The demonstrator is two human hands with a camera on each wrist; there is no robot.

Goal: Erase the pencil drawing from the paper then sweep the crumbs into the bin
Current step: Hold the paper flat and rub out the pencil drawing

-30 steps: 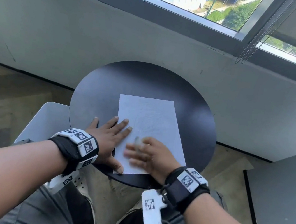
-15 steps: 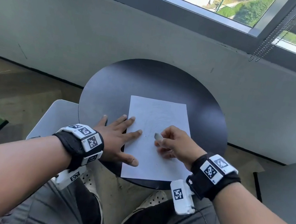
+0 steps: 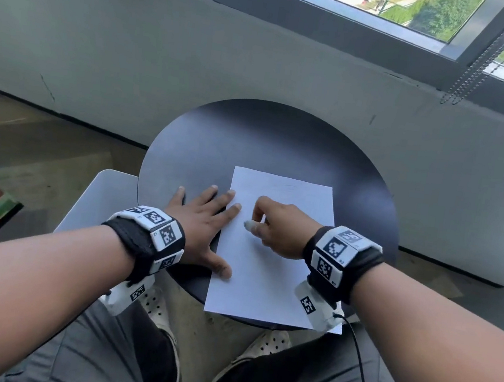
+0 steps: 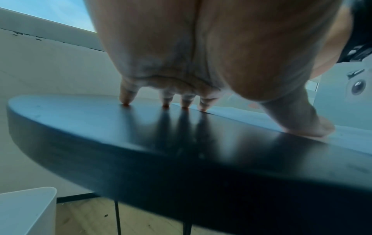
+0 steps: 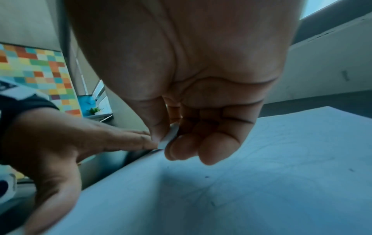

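Note:
A white sheet of paper (image 3: pixel 270 257) with faint pencil lines lies on the round black table (image 3: pixel 270 142), its near edge hanging over the rim. My left hand (image 3: pixel 204 226) lies flat with spread fingers across the paper's left edge, thumb and two fingertips on the sheet. My right hand (image 3: pixel 275 226) pinches a small white eraser (image 3: pixel 250 225) between thumb and fingers over the sheet's middle left. In the right wrist view the eraser (image 5: pixel 170 135) shows between the thumb and curled fingers, just above the paper (image 5: pixel 261 182), where a few dark crumbs lie.
A white bin (image 3: pixel 99 199) stands on the floor left of the table, also seen as the bin (image 4: pixel 26 209) at the lower left of the left wrist view. A grey wall and window are behind. My knees and shoes are under the table's near edge.
My right hand with the eraser has moved up the sheet from its lower part to the middle left. The left hand stays flat on the paper's left edge.

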